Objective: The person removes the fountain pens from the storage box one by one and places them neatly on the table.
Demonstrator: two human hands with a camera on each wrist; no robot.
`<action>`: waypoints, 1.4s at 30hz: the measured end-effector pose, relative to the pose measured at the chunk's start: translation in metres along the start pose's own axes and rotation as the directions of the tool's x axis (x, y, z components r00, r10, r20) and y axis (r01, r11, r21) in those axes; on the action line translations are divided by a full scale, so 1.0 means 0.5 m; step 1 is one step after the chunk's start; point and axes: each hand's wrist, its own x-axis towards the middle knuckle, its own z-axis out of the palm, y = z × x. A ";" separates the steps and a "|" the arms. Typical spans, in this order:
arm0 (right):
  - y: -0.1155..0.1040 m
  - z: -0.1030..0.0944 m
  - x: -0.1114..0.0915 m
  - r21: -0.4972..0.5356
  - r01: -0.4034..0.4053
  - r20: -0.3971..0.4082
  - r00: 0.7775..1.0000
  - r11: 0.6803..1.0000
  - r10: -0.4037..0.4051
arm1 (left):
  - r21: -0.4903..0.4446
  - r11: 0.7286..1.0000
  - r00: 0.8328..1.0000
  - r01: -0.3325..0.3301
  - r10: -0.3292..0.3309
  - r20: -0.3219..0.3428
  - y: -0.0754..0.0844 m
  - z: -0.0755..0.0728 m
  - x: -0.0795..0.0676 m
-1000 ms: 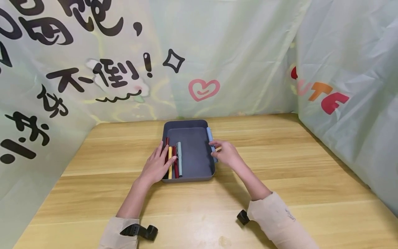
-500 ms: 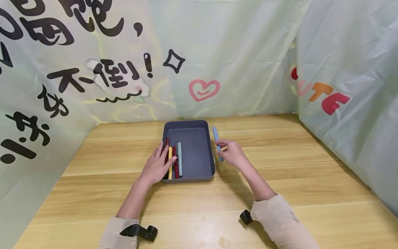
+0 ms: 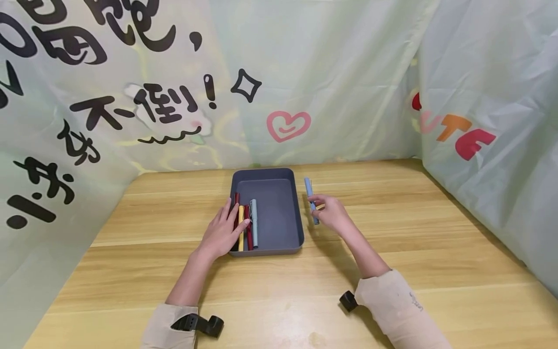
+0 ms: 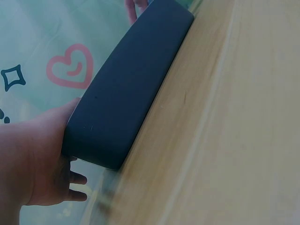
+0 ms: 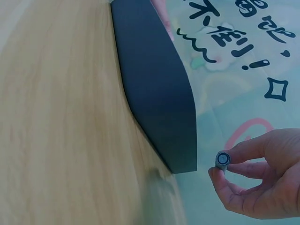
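Just beyond the right wall of the grey tray (image 3: 279, 213), apart from it and seemingly held above the bench (image 3: 261, 291), the blue pen (image 3: 308, 186) is pinched between the thumb and fingertips of the right hand (image 3: 333, 213). Well apart from it, the left hand (image 3: 218, 235) rests across the tray's left rim, fingers outstretched and thumb over the yellow pen (image 3: 241, 241) and the dark red pen (image 3: 250, 238), the grey-blue pen (image 3: 255, 225) just beside. So narrow a pinch could let the blue pen swivel or drop, and a careless left-hand press might slide the tray or set its loose pens rolling.
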 end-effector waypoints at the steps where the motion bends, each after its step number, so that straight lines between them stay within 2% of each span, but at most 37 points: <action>1: 0.002 0.000 0.001 0.000 -0.002 0.002 1.000 1.000 0.002 | -0.002 1.000 1.000 0.001 -0.001 0.000 0.000 0.000 0.000; 21: 0.043 0.012 0.018 0.012 -0.008 0.009 1.000 1.000 0.007 | 0.008 1.000 1.000 0.004 -0.004 0.001 -0.002 0.001 0.001; 27: 0.052 0.018 0.021 0.054 -0.028 0.020 0.999 0.998 0.027 | 0.008 1.000 1.000 0.006 -0.006 0.008 -0.001 0.002 0.002; 31: 0.066 0.023 0.025 0.089 -0.003 0.022 1.000 0.996 0.001 | 0.003 1.000 1.000 0.004 -0.004 0.006 -0.001 0.001 0.001; 42: 0.065 0.031 0.023 0.020 -0.045 0.010 0.999 0.999 0.045 | 0.011 1.000 1.000 0.009 -0.009 0.005 -0.001 0.001 0.002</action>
